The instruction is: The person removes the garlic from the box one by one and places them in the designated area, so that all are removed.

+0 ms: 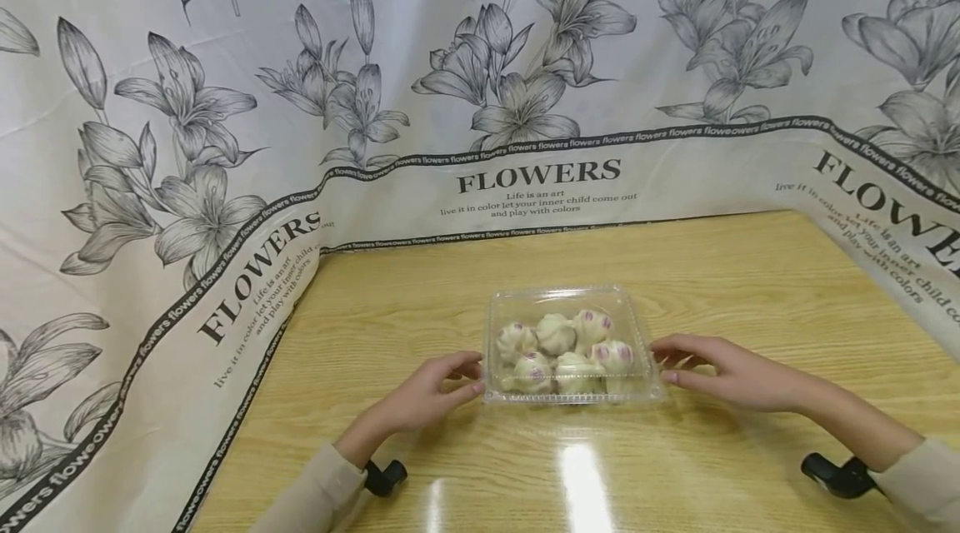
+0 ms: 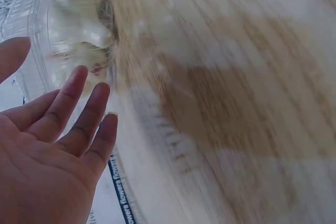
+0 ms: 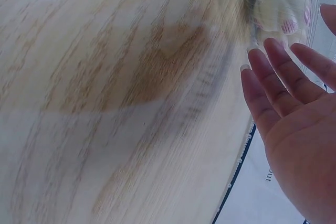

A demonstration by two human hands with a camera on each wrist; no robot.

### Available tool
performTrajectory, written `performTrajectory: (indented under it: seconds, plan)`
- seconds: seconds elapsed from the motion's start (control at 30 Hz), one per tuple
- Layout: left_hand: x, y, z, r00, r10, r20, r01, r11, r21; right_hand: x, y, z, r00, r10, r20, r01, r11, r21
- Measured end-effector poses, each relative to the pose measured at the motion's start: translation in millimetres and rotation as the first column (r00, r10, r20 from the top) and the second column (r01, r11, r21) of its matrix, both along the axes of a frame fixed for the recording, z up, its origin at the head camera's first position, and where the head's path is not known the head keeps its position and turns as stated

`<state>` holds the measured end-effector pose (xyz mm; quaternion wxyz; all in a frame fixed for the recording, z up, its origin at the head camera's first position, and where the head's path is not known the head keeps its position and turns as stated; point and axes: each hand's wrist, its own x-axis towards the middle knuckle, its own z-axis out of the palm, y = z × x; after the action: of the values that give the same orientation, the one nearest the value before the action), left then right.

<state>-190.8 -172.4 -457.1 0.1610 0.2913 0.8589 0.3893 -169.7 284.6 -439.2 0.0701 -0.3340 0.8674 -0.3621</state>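
Observation:
A clear plastic clamshell box (image 1: 553,295) lies with its lid down on the wooden table in the head view. Inside it are several cream-white, purple-marked bulbs that look like garlic (image 1: 556,334). My left hand (image 1: 433,390) is at the box's left side, its fingertips at the edge. Across from it, my right hand (image 1: 731,371) has its fingertips by the right edge. Both wrist views show loosely extended fingers (image 2: 89,114) beside the box's walls, not curled round it. Whether the fingertips actually touch the plastic, I cannot tell.
The wooden table (image 1: 397,300) has glare near its front. A white cloth (image 1: 390,208) printed with flowers and lettering hangs at the back and both sides. Black wrist mounts show under the left sleeve (image 1: 318,487) and the right sleeve (image 1: 922,479).

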Motion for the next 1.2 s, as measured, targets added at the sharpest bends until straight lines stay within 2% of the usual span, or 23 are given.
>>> performTrajectory:
  seconds: [0.23,0.4,0.5,0.6,0.67,0.77,0.93,1.07,1.2]
  plan:
    - [3.5,2.3,-0.3,0.999,0.028,0.035,-0.029,0.999,0.022,0.0,-1.3,-4.0,0.999,0.002,0.043,0.0,1.0,-0.03]
    - [5.6,4.4,0.4,0.997,0.04,0.072,-0.045,0.997,0.065,-1.6,-0.5,-5.5,0.982,0.033,0.184,-0.016,0.996,-0.089]
    - [6.3,5.7,1.1,0.995,0.044,0.088,-0.051,0.995,0.086,-3.3,0.1,-5.9,0.944,0.105,0.312,-0.05,0.982,-0.18]
    - [6.5,6.4,0.2,0.993,0.045,0.109,-0.056,0.993,0.103,-4.4,0.0,-6.5,0.89,0.187,0.416,-0.078,0.961,-0.264]
    - [7.0,6.6,-0.5,0.99,0.048,0.134,-0.064,0.991,0.119,-3.9,-0.7,-6.2,0.852,0.211,0.479,-0.073,0.954,-0.29]
    - [8.1,6.8,-1.1,0.979,0.044,0.201,-0.077,0.984,0.161,-2.6,-2.0,-6.5,0.816,0.23,0.531,-0.068,0.949,-0.307]
    - [10.7,9.8,-1.1,0.943,0.04,0.331,-0.126,0.961,0.245,-1.5,-3.3,-7.9,0.764,0.282,0.581,-0.086,0.936,-0.342]
    - [12.9,13.6,-1.2,0.928,0.053,0.369,-0.164,0.947,0.275,-1.7,-4.7,-9.1,0.71,0.322,0.626,-0.086,0.922,-0.377]
    - [13.9,15.9,-0.8,0.927,0.067,0.37,-0.181,0.941,0.284,-2.0,-4.7,-11.4,0.675,0.352,0.648,-0.07,0.905,-0.418]
